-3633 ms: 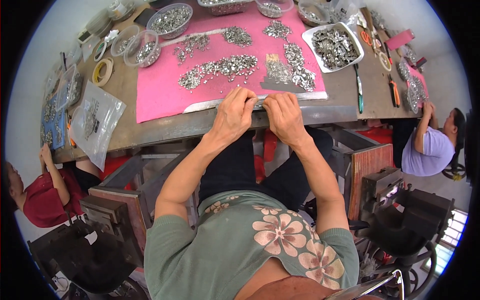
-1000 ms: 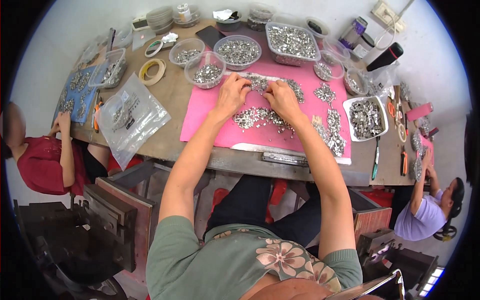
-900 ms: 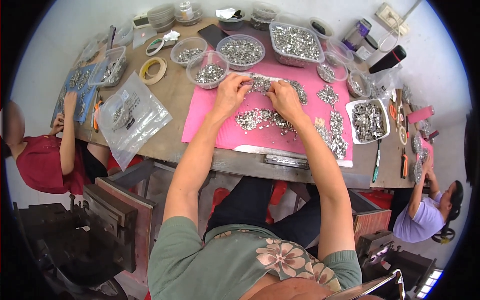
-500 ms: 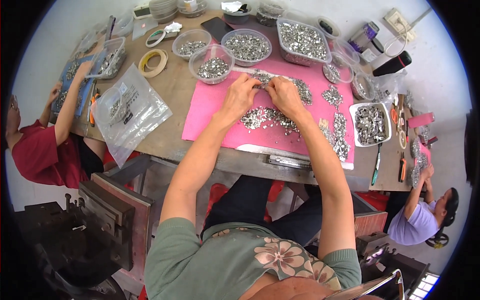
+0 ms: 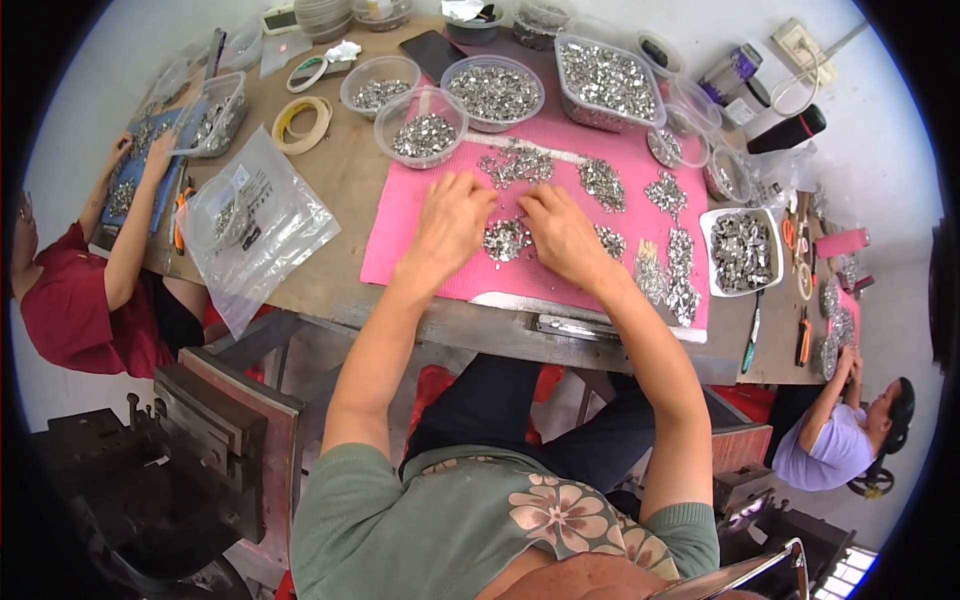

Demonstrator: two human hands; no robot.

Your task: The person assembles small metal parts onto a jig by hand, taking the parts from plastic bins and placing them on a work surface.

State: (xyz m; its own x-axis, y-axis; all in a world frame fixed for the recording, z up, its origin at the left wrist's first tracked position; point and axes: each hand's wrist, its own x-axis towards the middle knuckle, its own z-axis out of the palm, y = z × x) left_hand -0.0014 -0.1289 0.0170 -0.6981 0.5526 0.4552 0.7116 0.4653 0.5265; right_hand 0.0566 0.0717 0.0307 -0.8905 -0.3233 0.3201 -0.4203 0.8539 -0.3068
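Small shiny silver metal pieces lie in heaps on a pink ribbed mat (image 5: 420, 270). My left hand (image 5: 450, 222) is at the left of a rounded heap of metal pieces (image 5: 507, 240), fingers bent and closed together. On the heap's other side is my right hand (image 5: 566, 236), its fingers also curled and closed, fingertips at the heap's upper edge. Whether either hand holds a piece is hidden. Beyond my hands lies a loose heap (image 5: 517, 163), with another heap (image 5: 601, 184) to its right. Part of a smaller heap (image 5: 609, 241) shows beside my right wrist.
Round plastic tubs (image 5: 422, 135) and a square tub (image 5: 608, 82) of metal pieces stand at the back. A white dish (image 5: 741, 250) of pieces stands right; a clear plastic bag (image 5: 265, 225) and tape roll (image 5: 302, 125) lie left. Co-workers sit at both ends, one in a red shirt (image 5: 85, 310).
Both hands have come nearer to me from the far heap, which is now uncovered. The strewn pieces in front are now a rounder heap between my hands and a smaller one to the right.
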